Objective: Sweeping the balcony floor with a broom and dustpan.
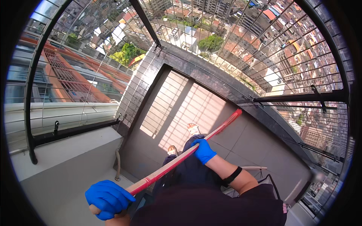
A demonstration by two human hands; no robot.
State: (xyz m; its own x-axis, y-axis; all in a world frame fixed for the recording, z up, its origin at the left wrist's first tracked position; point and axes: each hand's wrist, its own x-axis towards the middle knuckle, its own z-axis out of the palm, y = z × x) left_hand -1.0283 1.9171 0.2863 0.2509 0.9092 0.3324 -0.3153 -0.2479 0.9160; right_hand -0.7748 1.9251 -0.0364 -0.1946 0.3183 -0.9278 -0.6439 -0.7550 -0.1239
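A long broom point(163, 171) slants across my body from lower left to upper right. Its wooden handle is partly wrapped in worn red covering, and its red bristles point(230, 119) reach the floor near the ledge on the far right. My left hand point(107, 197), in a blue glove, is wrapped round the handle near its top end, which pokes out below the fist. Farther along, my right hand point(204, 150), gloved in blue too, closes round the middle of the handle. A black band point(233, 175) circles my right forearm.
Grey tiles point(249, 141) with sunlit patches cover the balcony floor around my sandalled feet. A dark stone ledge point(205, 83) with black-framed wire guards borders it, high above buildings. At left are a pale wall point(71, 177) and a bent pipe point(118, 165); a metal-framed object point(272, 180) stands beside my right arm.
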